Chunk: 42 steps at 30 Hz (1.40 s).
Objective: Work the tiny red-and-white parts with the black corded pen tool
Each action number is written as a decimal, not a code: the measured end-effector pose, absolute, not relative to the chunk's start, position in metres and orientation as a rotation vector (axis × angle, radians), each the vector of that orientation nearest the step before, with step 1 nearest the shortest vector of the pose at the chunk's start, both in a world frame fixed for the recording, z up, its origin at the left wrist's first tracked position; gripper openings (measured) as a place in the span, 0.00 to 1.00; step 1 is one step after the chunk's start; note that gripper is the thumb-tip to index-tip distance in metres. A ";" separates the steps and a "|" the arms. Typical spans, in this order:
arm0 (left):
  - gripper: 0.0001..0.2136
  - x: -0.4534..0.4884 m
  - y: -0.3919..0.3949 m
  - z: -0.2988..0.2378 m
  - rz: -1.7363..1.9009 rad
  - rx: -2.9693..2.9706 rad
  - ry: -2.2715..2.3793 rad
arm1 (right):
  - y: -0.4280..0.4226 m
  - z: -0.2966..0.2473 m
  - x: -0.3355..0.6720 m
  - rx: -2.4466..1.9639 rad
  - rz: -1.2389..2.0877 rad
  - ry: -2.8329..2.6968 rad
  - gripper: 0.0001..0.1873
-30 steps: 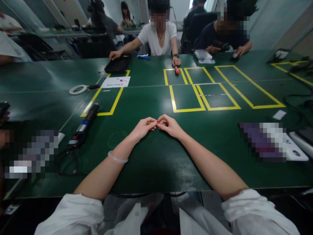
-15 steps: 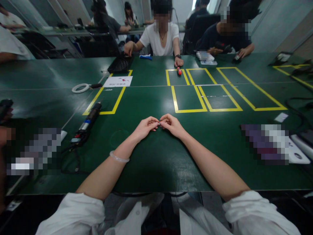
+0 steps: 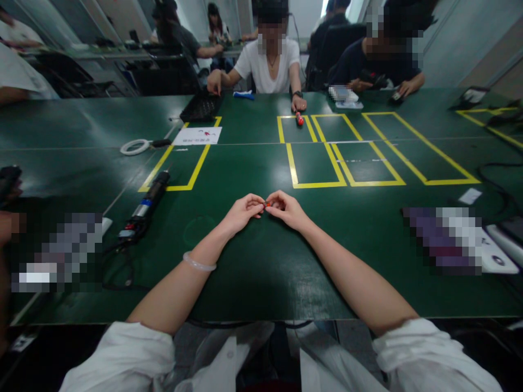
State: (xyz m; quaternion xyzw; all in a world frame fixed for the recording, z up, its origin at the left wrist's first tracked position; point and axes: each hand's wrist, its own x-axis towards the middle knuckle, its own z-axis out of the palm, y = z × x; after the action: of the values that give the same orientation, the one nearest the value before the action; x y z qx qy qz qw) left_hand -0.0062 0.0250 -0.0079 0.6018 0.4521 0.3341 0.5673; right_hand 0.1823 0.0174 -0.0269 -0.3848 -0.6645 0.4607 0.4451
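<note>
Both my hands meet above the green table [image 3: 253,261], fingertips close together. Between them sits a small red-orange piece [image 3: 267,204], mostly covered by the fingers and too small to name. My left hand [image 3: 244,211] pinches at its left side, thumb and forefinger pressed together. From the other side my right hand [image 3: 289,209] closes its thumb and curled fingers on it. A translucent bracelet [image 3: 199,262] circles my left wrist.
An electric screwdriver [image 3: 145,207] lies to the left with its cable. Across the table, a person's hand [image 3: 298,102] touches a red-tipped tool [image 3: 300,120]. Yellow tape outlines [image 3: 318,185] mark the tabletop. A white card [image 3: 198,135] and black tray [image 3: 201,107] are at far left.
The fingers of my right hand have shifted slightly, and more of the red-orange piece shows between my hands. The arms stay in place.
</note>
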 end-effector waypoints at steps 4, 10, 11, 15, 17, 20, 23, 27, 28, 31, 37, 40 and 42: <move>0.14 -0.005 0.024 -0.009 0.794 1.418 1.050 | 0.019 -0.030 0.181 -0.987 1.134 -1.615 0.16; 0.15 -0.005 0.025 -0.009 0.810 1.429 1.037 | 0.020 -0.033 0.181 -1.031 1.025 -1.708 0.10; 0.15 -0.005 0.025 -0.009 0.811 1.424 1.035 | 0.020 -0.033 0.181 -1.027 1.010 -1.720 0.10; 0.15 -0.005 0.024 -0.008 0.818 1.403 1.026 | 0.019 -0.033 0.182 -0.995 0.976 -1.752 0.08; 0.15 -0.005 0.024 -0.009 0.818 1.402 1.024 | 0.019 -0.033 0.182 -0.992 0.957 -1.771 0.08; 0.14 -0.005 0.025 -0.009 0.819 1.409 1.021 | 0.018 -0.032 0.182 -1.015 0.922 -1.800 0.07; 0.15 -0.005 0.025 -0.009 0.821 1.408 1.026 | 0.018 -0.032 0.182 -1.037 0.895 -1.805 0.08; 0.15 -0.005 0.025 -0.009 0.810 1.398 1.047 | 0.020 -0.034 0.184 -1.061 0.831 -1.810 0.06; 0.15 -0.005 0.025 -0.008 0.806 1.395 1.051 | 0.020 -0.035 0.184 -1.067 0.813 -1.814 0.06; 0.14 -0.006 0.025 -0.008 0.796 1.389 1.060 | 0.020 -0.036 0.185 -1.076 0.787 -1.825 0.06; 0.14 -0.006 0.025 -0.007 0.779 1.396 1.069 | 0.019 -0.033 0.184 -1.093 0.822 -1.803 0.06; 0.15 -0.010 0.025 -0.003 0.733 1.421 1.086 | 0.020 -0.033 0.184 -1.094 0.862 -1.757 0.08; 0.18 -0.016 0.026 0.004 0.673 1.462 1.110 | 0.021 -0.033 0.184 -1.097 0.882 -1.736 0.08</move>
State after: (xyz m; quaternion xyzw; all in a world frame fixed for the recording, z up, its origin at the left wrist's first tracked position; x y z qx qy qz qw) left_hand -0.0165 0.0255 0.0037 0.6201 0.4706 0.2855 0.5590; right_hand 0.1842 0.0209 -0.0331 -0.4413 -0.6982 0.3549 0.4380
